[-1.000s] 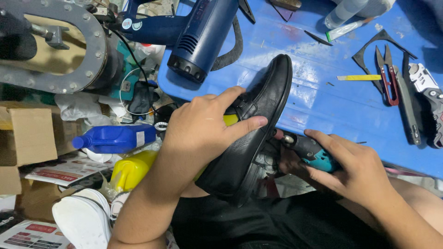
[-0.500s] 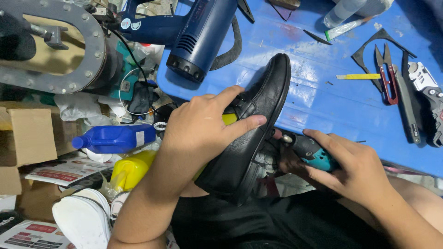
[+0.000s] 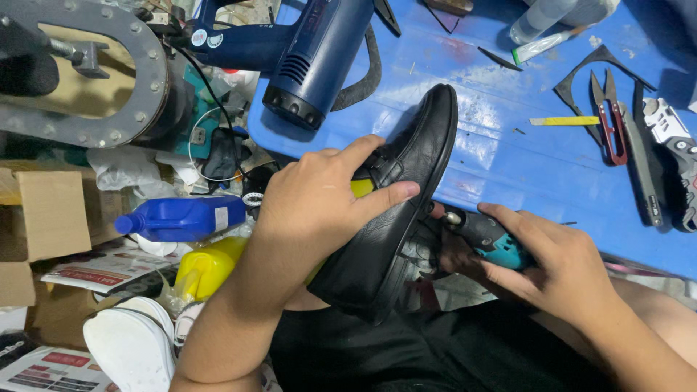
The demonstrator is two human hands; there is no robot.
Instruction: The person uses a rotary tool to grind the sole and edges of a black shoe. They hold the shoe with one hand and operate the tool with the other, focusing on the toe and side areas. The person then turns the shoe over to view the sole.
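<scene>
Almost nothing has shifted since the earlier frames: both hands and the shoe sit where they were, with only the slightest settling of the grip. Left hand (image 3: 319,199) is wrapped over the upper of a black leather shoe (image 3: 396,210), thumb laid along its side and fingers curled over the opening, where a bit of yellow insert shows. Its long axis runs on a diagonal, toe pointing up and away onto the blue surface (image 3: 508,152), heel down toward the person's lap. Right hand (image 3: 552,265) is closed around a small teal and black rotary tool (image 3: 483,236), whose tip points left at the shoe's sole edge near the middle; it looks to be touching or just beside the edge, though the contact itself is too dark to tell. So the shoe lies just left of the tool hand, which is nearer to the sole. Its leather is smooth and creased with a dull sheen; the surface is glossy, scuffed plastic. Beyond the toe lies a dark blue heat gun (image 3: 312,58); red-handled snips (image 3: 610,116) lie at far right. Left of the arm are a blue bottle (image 3: 178,218) and a yellow bottle (image 3: 203,268).
</scene>
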